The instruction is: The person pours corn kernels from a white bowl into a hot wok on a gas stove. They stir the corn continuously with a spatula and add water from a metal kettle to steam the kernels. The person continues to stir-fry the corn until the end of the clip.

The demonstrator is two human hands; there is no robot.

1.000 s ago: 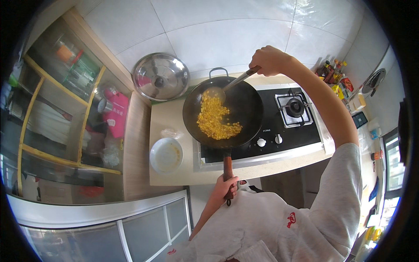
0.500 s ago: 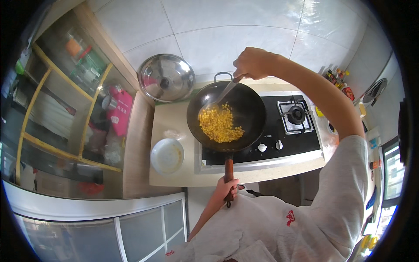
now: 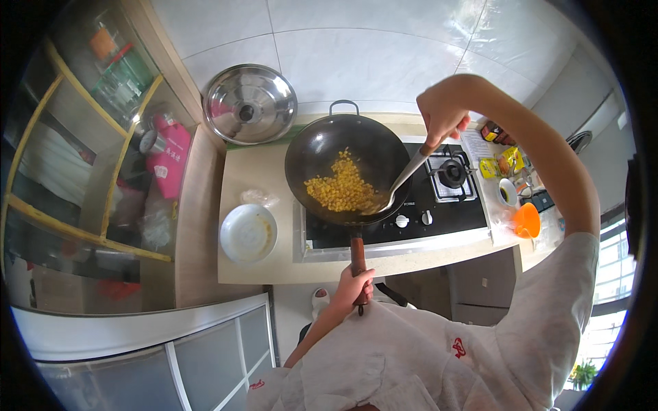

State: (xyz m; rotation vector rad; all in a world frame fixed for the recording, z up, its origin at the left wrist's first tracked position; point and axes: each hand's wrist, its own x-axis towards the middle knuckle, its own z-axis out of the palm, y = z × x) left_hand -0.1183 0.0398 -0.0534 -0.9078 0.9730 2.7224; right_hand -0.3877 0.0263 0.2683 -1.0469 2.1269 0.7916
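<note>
Metal spatula [image 3: 408, 175] slants down-left from the right grip [image 3: 444, 111] into the wok [image 3: 385, 152].

From where I sit, far away, each of the little yellow bits [image 3: 343, 185] is too small for me to tell what it is. The end of the metal stirring tool [image 3: 410, 170] is a blur near 5 o'clock in the black pan [image 3: 322, 147]. The pan hides part of the stove [image 3: 439, 236]. At 6 o'clock, I can't see the palm of the left hand [image 3: 356, 285]. The shirt [image 3: 404, 349] runs off the bottom edge. At 10 o'clock, the jars [image 3: 123, 81] look fuzzy.
</note>
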